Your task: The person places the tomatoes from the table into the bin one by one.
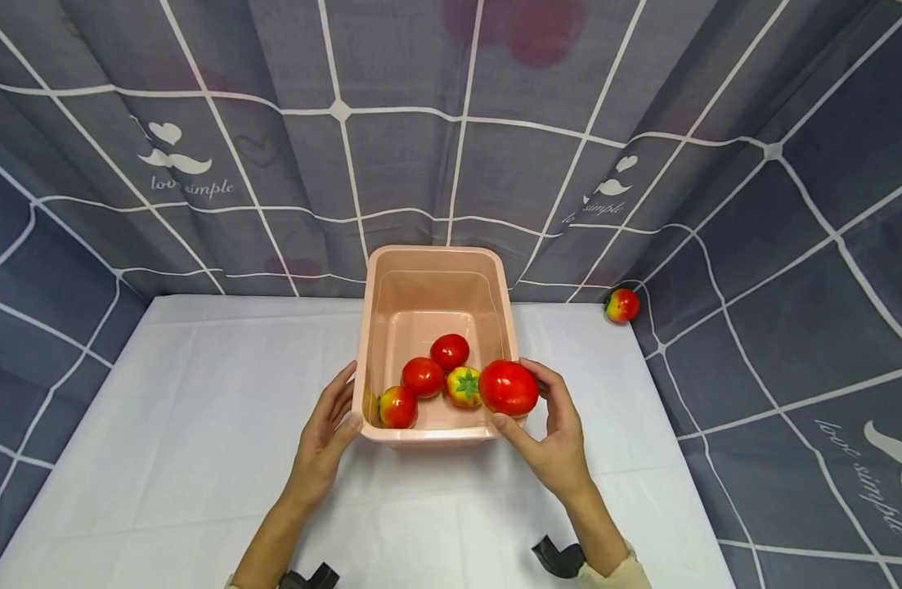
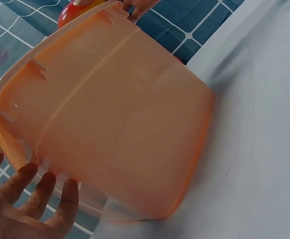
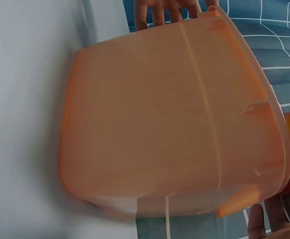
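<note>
A pink plastic bin stands on the white cloth with several shiny tomatoes inside. Two are plain red, among them the tomato furthest back. A yellowish tomato shows a green star-shaped top, and a red-and-yellow tomato lies in the front left corner. My left hand holds the bin's left front edge, thumb at the rim and fingers along the outer wall. With thumb and fingers, my right hand grips a large red tomato over the right front rim. Its yellow underside shows in the right wrist view.
Another red-and-yellow tomato lies at the table's far right corner, against the curtain. Grey checked curtain hangs close behind the bin and along both sides. White cloth covers the table.
</note>
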{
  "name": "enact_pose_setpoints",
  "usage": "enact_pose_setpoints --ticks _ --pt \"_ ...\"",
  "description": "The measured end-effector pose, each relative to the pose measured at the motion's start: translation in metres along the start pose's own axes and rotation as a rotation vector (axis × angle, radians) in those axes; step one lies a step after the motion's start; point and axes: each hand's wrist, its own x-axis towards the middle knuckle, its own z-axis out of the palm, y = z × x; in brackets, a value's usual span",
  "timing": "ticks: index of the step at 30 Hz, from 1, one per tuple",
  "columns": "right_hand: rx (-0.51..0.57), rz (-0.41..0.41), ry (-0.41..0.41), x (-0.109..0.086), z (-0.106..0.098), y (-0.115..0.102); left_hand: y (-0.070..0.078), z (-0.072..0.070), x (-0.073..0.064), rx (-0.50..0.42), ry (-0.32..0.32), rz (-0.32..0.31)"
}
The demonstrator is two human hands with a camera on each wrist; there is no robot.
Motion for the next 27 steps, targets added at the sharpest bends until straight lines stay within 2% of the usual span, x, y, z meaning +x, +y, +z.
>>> enact_pose_setpoints --ticks 5,12,19,27 --pt "-0.006 -0.012 -0.003 -0.001 0.0 0.002 0.002 0.001 0.0 -0.002 0.005 -0.015" --pt "0.033 -0.106 -0.007 -0.001 0.0 0.009 0.004 0.001 0.0 -0.001 0.003 -0.022" --pt "0.02 -0.082 -0.006 -0.002 -0.001 0.01 0.003 0.001 0.0 -0.003 0.005 -0.021" --pt "0.034 -0.094 -0.005 -0.002 -0.001 0.01 0.0 0.001 0.0 -0.016 0.005 -0.002"
